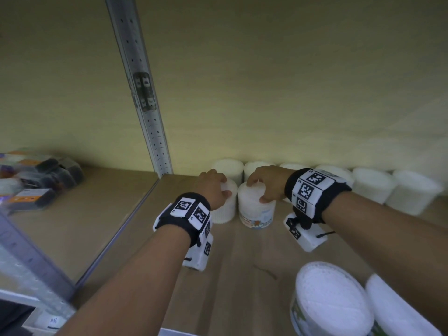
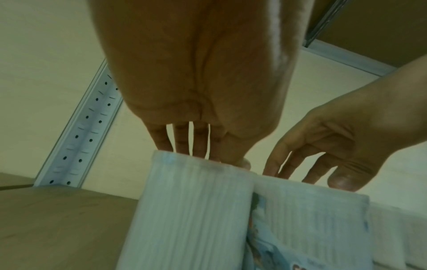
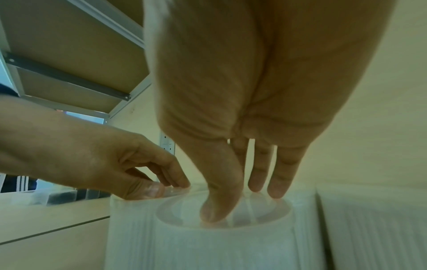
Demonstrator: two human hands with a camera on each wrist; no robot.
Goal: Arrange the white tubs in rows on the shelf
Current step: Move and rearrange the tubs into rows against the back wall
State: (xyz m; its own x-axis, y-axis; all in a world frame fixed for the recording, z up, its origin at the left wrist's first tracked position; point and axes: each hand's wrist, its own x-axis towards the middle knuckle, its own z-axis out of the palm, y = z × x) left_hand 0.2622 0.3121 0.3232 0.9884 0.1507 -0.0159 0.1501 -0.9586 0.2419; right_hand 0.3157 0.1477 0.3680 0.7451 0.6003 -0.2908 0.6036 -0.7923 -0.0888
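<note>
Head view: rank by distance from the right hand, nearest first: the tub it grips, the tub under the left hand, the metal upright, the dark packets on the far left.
1. Labelled tub, under the right hand.
2. Plain tub, just left, gripped by the left hand.
3. Metal upright, back left.
4. Dark packets, far left, on the neighbouring shelf.

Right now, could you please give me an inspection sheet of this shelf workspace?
Surface: wooden shelf, bare in the middle.
Job's things: back row of white tubs along the wall; two front tubs side by side, left tub and right tub; two near tubs.
Clutter: dark packs on the next bay.
Grippers: left hand grips the left tub's top; right hand grips the right tub's.
Cables: nothing seen.
Surroundings: upright, pale wall.
</note>
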